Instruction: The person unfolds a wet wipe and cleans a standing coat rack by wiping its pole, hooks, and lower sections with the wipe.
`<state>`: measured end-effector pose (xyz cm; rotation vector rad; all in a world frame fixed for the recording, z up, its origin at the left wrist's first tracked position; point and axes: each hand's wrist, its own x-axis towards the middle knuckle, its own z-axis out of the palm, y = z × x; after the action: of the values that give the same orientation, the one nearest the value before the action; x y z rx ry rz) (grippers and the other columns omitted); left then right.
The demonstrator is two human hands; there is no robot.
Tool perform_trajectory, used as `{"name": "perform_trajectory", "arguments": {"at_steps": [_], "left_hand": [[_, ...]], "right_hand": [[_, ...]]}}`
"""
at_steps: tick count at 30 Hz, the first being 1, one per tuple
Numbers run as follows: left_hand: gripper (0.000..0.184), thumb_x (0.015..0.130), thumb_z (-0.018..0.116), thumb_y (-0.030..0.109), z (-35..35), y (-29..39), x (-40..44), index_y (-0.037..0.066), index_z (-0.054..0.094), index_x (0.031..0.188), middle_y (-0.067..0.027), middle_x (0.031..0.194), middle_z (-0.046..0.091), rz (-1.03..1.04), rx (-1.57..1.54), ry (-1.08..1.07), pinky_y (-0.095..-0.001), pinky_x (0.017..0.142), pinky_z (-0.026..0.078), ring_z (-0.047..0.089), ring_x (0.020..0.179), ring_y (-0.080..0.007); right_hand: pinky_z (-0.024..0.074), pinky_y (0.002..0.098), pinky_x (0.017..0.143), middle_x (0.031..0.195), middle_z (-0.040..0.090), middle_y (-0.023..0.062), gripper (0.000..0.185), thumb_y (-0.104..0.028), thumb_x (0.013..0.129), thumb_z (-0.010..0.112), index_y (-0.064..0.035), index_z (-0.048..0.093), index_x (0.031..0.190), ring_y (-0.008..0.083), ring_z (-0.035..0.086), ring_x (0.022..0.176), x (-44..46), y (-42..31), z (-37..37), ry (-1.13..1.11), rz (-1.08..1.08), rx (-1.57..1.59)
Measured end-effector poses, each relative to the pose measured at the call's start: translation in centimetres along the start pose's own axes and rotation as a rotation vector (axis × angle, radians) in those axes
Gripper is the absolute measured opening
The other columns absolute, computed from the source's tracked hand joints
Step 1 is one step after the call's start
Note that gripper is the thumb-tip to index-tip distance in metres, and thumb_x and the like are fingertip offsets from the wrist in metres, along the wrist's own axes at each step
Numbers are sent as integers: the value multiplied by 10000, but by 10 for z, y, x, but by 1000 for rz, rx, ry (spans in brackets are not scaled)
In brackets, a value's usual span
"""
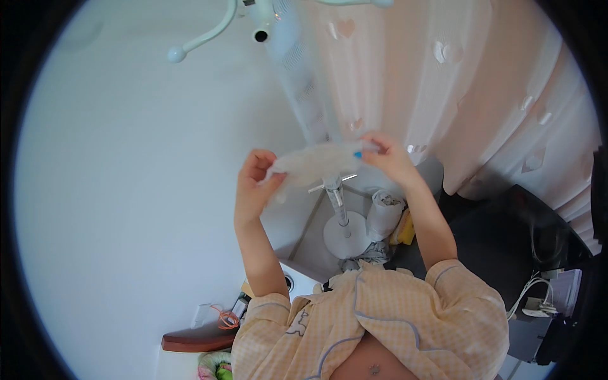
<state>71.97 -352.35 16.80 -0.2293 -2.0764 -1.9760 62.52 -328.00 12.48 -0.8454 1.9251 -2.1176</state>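
Note:
A thin, whitish, see-through piece of material (322, 163) is stretched sideways between my two hands, its edges blurred; I cannot tell whether it is cloth or plastic. My left hand (258, 183) pinches one end between thumb and fingers. At the other end, my right hand (387, 161) is closed on the material, and a small blue spot shows at its thumb tip. Just beyond the material stands a pale coat rack (297, 69), its pole partly hidden behind it.
The rack's round base (346, 234) stands on the floor beside a grey-white rolled bundle (384, 212) and a yellow thing (403, 229). Pink curtains (405, 76) hang at the right, above a black surface (487, 247) with white cables (538, 305). A pale wall (126, 164) fills the left.

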Motion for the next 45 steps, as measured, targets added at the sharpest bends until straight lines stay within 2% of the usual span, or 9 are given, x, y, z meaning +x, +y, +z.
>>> {"name": "perform_trajectory", "arguments": {"at_steps": [10,14,16,19,25,29,39,42,45], "left_hand": [[293,740,611,48,40,75,119,60,365,899,-113,930,516,642,-247,608,-247,728,369,469,822,-116],[317,702,641,48,52,71,147,77,375,872,-109,927,510,802,166,927,-296,795,315,465,847,-165],[241,700,607,16,55,72,146,55,420,848,-99,880,501,716,928,1313,-288,754,353,476,799,-181],[189,726,560,31,43,79,141,11,477,895,-99,878,529,545,351,665,-265,699,386,504,769,-168],[264,783,545,144,41,98,113,-16,526,992,-55,864,537,449,-399,233,-268,712,403,495,770,-106],[329,694,665,190,63,111,125,-40,545,896,-67,811,588,569,-14,240,-232,660,399,516,727,-100],[182,706,638,103,83,103,146,-46,563,780,-79,637,553,882,448,516,-293,545,421,501,545,-157],[372,599,716,191,85,99,136,-34,533,831,-123,725,598,397,446,529,-312,571,444,576,635,-201],[404,604,712,187,88,59,130,-59,553,882,-140,832,596,326,316,588,-291,668,451,564,726,-176]], "right_hand": [[408,221,753,945,561,41,253,-72,781,568,3,536,1021,92,516,858,133,-112,46,389,-666,400],[425,218,684,899,576,57,224,-79,785,562,32,545,979,92,531,782,148,-122,63,471,-546,461],[427,218,663,884,579,60,220,-78,782,564,32,545,973,90,532,758,150,-126,70,471,-526,478],[424,228,661,847,571,60,238,-96,766,578,40,541,958,92,525,736,148,-129,70,449,-518,487],[427,240,661,817,552,74,237,-137,749,605,38,564,905,114,524,730,156,-122,70,789,-762,101],[411,254,691,888,551,90,188,-130,753,599,17,599,869,128,489,788,157,-113,63,866,-926,-339],[432,230,616,916,518,66,247,-46,751,532,-14,602,986,135,516,758,124,-90,55,409,-738,43],[426,235,627,931,511,72,347,-25,725,519,-30,563,1069,149,512,752,119,-66,53,393,-802,-97],[423,254,657,944,502,87,433,-1,684,513,-18,525,1116,177,508,784,103,-30,51,415,-803,-243]]}}
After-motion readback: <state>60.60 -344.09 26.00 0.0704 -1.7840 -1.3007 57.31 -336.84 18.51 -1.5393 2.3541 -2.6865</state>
